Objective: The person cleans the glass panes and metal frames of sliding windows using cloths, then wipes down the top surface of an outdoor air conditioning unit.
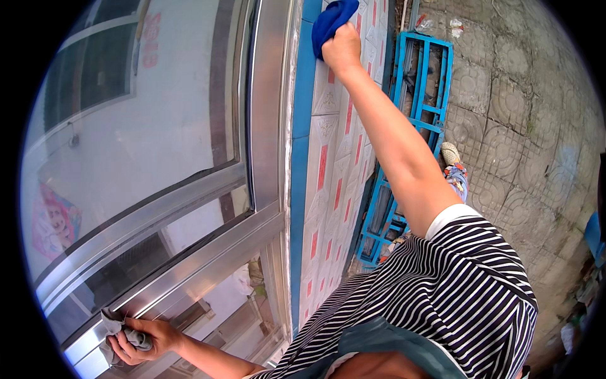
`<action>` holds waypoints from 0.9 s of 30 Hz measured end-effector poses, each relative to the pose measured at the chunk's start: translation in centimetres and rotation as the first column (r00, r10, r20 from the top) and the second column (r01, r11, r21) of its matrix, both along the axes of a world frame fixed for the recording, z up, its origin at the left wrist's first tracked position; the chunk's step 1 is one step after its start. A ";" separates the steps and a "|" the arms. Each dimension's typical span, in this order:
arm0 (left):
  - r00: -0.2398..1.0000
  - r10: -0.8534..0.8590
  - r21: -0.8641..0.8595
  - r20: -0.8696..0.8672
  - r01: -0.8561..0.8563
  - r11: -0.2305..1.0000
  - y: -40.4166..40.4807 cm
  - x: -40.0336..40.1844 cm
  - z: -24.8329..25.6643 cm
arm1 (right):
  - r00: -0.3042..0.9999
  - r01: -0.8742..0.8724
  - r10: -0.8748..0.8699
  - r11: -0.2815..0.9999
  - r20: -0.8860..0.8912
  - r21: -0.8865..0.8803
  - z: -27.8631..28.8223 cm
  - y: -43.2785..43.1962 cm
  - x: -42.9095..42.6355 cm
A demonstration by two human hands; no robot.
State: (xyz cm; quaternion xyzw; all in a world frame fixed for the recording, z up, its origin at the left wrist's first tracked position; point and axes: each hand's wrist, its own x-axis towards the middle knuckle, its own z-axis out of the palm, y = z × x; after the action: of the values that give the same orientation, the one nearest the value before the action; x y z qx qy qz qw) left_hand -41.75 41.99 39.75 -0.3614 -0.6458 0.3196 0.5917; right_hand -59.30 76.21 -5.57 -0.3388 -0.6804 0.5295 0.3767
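Note:
My left hand is closed around a crumpled grey cloth at the lower left, against the metal window frame. Stretched out towards the top, my right hand grips a bunched blue cloth beside the wall tiles. White tiles with red marks and a strip of blue tiles run alongside the frame. Reflections show in the large glass pane on the left.
A blue metal frame stands low along the wall, with rods inside it. Right of it lies patterned paving with scraps of litter. One of my feet in a light clog shows beside the blue frame. Assorted objects lie at the lower right rim.

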 end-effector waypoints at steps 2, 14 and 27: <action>1.000 0.002 -0.002 0.016 -0.002 1.000 -0.5 0.3 0.1 | 0.988 -0.106 0.103 0.994 -0.112 -0.027 -0.1 -5.1 3.9; 0.999 0.033 0.010 0.036 -0.034 0.999 0.9 0.7 -0.4 | 0.998 -0.057 0.057 0.998 -0.016 0.034 -2.3 4.0 -1.9; 0.973 0.229 0.012 0.011 -0.229 0.973 0.2 1.7 -1.0 | 0.933 -0.319 0.296 0.944 -0.203 -0.089 0.4 -6.1 7.1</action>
State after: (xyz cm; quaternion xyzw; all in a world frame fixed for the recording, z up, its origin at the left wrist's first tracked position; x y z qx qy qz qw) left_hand -40.02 42.20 38.72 -0.2821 -0.6882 0.3796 0.5503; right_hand -52.20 70.12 -5.12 -0.1990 -0.6534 0.6515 0.3302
